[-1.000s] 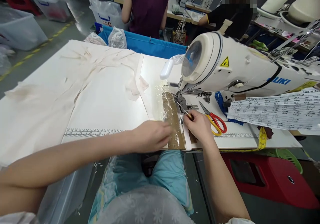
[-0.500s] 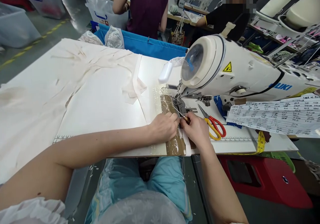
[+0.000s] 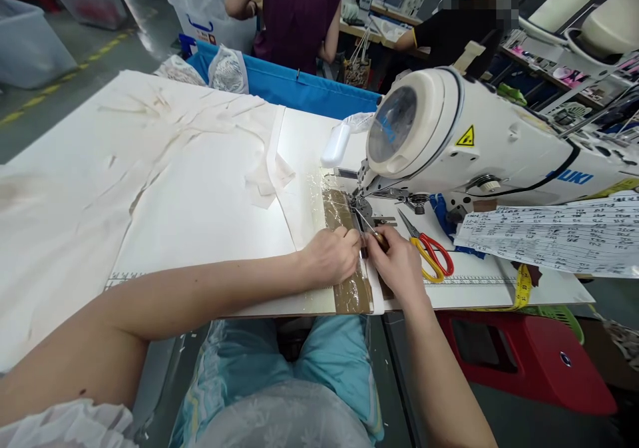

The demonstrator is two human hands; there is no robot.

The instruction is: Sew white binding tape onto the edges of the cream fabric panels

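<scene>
Right hand point(image 3: 399, 265) is pinching a brown-handled tool point(image 3: 382, 242); thin metal shaft is angling up-left from the fingertips, toward the sewing machine point(image 3: 424, 128)'s needle area. Left hand point(image 3: 332, 256) is curling its fingers just beside, over the brown band point(image 3: 352, 295); can't tell if it's pinching anything. White strip point(image 3: 377, 295) is running below the right hand to the table edge. Scissors point(image 3: 432, 255) are lying right of the grip. Pale fabric point(image 3: 54, 248) is covering the left of the white table point(image 3: 224, 218). Beyond: blue bin point(image 3: 309, 93) is standing, person in purple point(image 3: 302, 15) is facing away.
</scene>
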